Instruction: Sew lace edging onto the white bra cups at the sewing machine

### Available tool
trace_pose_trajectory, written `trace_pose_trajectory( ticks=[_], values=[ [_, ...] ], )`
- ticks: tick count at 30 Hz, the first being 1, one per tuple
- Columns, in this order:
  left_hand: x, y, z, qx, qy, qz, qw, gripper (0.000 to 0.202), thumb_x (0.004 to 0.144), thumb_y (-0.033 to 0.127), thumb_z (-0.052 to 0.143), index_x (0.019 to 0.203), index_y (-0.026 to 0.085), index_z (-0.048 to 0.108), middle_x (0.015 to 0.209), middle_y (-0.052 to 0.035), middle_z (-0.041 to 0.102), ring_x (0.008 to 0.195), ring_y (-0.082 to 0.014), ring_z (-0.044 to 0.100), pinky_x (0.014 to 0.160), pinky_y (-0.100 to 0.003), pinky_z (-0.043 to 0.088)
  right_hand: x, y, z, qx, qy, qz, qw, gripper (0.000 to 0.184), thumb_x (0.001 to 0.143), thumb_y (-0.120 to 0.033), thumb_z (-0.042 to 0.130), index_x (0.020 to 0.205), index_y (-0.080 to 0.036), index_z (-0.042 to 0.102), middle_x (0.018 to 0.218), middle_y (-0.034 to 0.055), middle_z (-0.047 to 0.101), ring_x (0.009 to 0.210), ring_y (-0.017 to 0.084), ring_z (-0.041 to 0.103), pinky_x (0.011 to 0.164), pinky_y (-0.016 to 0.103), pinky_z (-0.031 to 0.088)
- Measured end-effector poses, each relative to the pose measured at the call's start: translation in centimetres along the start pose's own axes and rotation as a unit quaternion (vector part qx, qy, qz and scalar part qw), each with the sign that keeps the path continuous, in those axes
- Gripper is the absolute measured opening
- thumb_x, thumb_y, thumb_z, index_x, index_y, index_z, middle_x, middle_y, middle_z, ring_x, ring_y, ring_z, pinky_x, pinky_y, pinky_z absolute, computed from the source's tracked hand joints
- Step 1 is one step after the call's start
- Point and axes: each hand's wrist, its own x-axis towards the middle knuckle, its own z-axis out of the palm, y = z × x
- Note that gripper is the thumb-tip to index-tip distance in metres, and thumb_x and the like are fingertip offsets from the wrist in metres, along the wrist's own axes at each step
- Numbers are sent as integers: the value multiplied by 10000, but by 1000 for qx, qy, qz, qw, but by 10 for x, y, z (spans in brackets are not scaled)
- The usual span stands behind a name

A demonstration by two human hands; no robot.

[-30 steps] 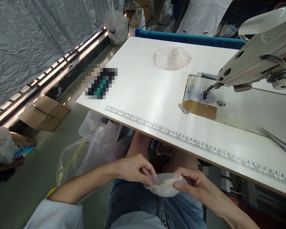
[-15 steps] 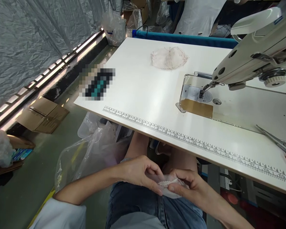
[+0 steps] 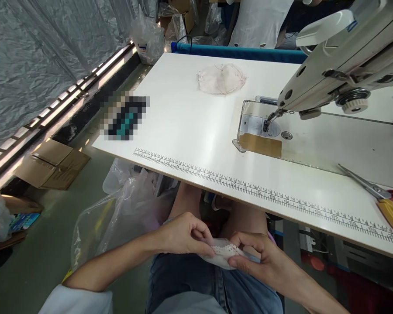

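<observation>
Over my lap, below the table's front edge, a small piece of sheer white fabric (image 3: pixel 223 260) with a bumpy white lace-like edge is stretched between my hands. My left hand (image 3: pixel 191 235) pinches its left end between thumb and fingers. The right end is gripped by my right hand (image 3: pixel 253 250), its thumb lying on the front of the fabric. My fingers hide parts of both ends. Farther up, a similar off-white piece of fabric (image 3: pixel 222 79) with loose threads at its rim lies flat on the white table (image 3: pixel 183 117).
A sewing machine (image 3: pixel 334 65) stands at the right, its needle over the metal plate. Scissors (image 3: pixel 376 189) with red and yellow handles lie near the right front edge. A ruler scale (image 3: pixel 249 188) runs along the front. Clear plastic bags (image 3: pixel 127 209) hang below; a cardboard box (image 3: pixel 52 163) sits left.
My left hand has closed more tightly on the fabric's left end, and the lace-like edge lies straighter between my hands. The view has shifted slightly right, showing more of the scissors.
</observation>
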Motion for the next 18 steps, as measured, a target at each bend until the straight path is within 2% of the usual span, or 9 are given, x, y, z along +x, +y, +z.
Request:
trace_pose_trajectory(
  ticks=[9,14,18],
  values=[
    [-2,3,-3,21,-8,30,999,239,694,318,725,817,113,712,744,-51,684,695,-153,610,622,-207,446,0,5,0,14,-7,-4,1000,250,863,-425,565,777,-192,588,738,0,573,709,155,507,619,233,358],
    [2,-1,0,35,-15,47,998,289,687,353,731,869,131,707,780,-40,684,737,-162,614,634,-202,438,-1,7,2,-24,4,-10,1000,259,881,-431,532,777,-197,573,716,-13,536,678,140,478,597,228,346],
    [4,-4,3,46,-3,39,998,296,694,367,720,866,127,708,772,-47,692,754,-182,631,652,-216,450,-2,9,2,-34,10,-19,999,247,884,-434,520,818,-202,574,759,-4,554,716,151,507,627,228,382]
  ],
)
